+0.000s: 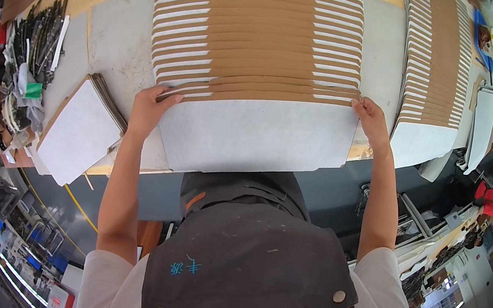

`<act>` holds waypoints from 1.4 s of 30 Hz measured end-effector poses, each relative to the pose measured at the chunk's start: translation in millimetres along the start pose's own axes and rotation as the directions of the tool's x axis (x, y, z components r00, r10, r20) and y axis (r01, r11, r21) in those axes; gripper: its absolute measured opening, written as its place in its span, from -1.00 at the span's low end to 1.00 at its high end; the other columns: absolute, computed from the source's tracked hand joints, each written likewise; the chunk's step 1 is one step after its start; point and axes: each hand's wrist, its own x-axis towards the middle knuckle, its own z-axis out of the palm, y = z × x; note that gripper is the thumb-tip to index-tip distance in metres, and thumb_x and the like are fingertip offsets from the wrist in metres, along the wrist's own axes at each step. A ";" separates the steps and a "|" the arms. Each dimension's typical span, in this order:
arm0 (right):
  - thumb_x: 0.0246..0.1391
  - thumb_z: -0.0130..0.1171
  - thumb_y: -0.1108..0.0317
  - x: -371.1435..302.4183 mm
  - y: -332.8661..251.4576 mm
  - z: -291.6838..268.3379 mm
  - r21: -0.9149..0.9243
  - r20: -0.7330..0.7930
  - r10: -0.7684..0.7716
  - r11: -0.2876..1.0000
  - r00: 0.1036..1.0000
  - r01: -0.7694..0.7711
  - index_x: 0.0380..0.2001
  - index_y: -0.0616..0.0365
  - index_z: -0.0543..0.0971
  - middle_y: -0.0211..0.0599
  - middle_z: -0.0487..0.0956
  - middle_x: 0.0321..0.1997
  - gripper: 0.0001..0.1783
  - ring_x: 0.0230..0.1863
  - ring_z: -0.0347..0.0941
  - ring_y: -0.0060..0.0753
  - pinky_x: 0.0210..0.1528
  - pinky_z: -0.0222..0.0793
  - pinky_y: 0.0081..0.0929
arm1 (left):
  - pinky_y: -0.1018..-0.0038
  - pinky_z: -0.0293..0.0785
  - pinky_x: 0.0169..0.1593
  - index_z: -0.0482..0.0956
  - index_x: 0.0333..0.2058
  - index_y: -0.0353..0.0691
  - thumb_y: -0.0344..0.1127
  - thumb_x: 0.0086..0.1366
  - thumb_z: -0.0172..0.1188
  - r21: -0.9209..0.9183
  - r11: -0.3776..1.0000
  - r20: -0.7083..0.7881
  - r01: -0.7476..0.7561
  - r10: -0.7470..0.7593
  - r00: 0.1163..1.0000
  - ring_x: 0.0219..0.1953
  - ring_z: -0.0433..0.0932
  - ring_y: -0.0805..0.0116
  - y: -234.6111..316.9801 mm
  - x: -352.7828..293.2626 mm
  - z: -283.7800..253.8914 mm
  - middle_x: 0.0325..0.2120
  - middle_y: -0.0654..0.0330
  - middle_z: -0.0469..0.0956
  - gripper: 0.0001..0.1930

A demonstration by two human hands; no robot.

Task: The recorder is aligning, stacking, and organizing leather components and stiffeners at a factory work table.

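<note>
The left hand point(149, 108) lies palm-down at the left corner of the nearest sheet point(256, 135), a large pale grey-white sheet of board; its fingers are held close together and curl over the sheet's upper left edge, where the thumb seems to tuck under the brown layers above. The right hand point(370, 117) sits at the sheet's opposite upper corner, fingers bunched and bent, fingertips pressing on the edge where the pale sheet meets the brown strips; whether it pinches the sheet or only presses on it cannot be told. The sheet lies at the near edge of the worktable point(383, 43), its lower edge hanging slightly over the table's rim toward the person's dark apron point(244, 250). It is the frontmost of a long shingled row of sheets point(260, 27), each overlapping the next so that only brown bands with white edge strips show, running away from the person. Just right of it lies a second shingled row point(435, 61), also ending in a pale sheet. To the left, beside the left forearm, a smaller stack of pale sheets point(79, 134) rests tilted at the table's edge, and farther left a heap of dark strips and scraps point(34, 49) lies on the table.
</note>
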 end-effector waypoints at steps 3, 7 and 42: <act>0.08 0.10 0.25 -1.6 -0.8 1.0 -0.152 -0.045 -0.053 0.987 0.998 0.046 -0.62 0.19 0.33 -0.58 0.17 -0.69 -0.68 -0.60 0.01 -0.71 -0.59 -0.02 -0.62 | 0.53 0.36 -0.44 0.56 -0.40 -0.42 -0.20 0.02 0.31 0.057 0.998 -0.008 0.007 -0.007 1.000 -0.58 0.43 0.47 0.6 3.1 1.8 -0.62 0.10 0.53 -0.66; 0.05 0.13 0.23 -5.8 -3.2 1.0 -0.309 -0.052 -0.118 0.946 0.992 0.096 -0.55 0.27 0.42 -0.44 0.32 -0.67 -0.70 -0.59 0.13 -0.63 -0.53 0.12 -0.59 | 0.49 0.38 -0.45 0.55 -0.41 -0.44 -0.16 -0.01 0.33 0.092 0.996 -0.040 -0.009 0.013 0.999 -0.59 0.45 0.40 -7.7 6.2 1.8 -0.62 0.04 0.53 -0.62; -0.24 0.30 0.39 -10.7 -64.6 55.9 -0.594 0.213 -0.738 0.422 0.640 0.685 -0.35 0.09 0.55 -0.37 0.49 -0.38 -0.73 -0.24 0.38 -0.23 -0.17 0.32 -0.34 | 0.39 0.35 -0.39 0.54 -0.43 -0.18 -0.32 0.00 0.28 0.167 0.780 0.147 -0.603 0.585 0.798 -0.47 0.46 0.18 35.5 4.4 36.6 -0.54 0.19 0.50 -0.85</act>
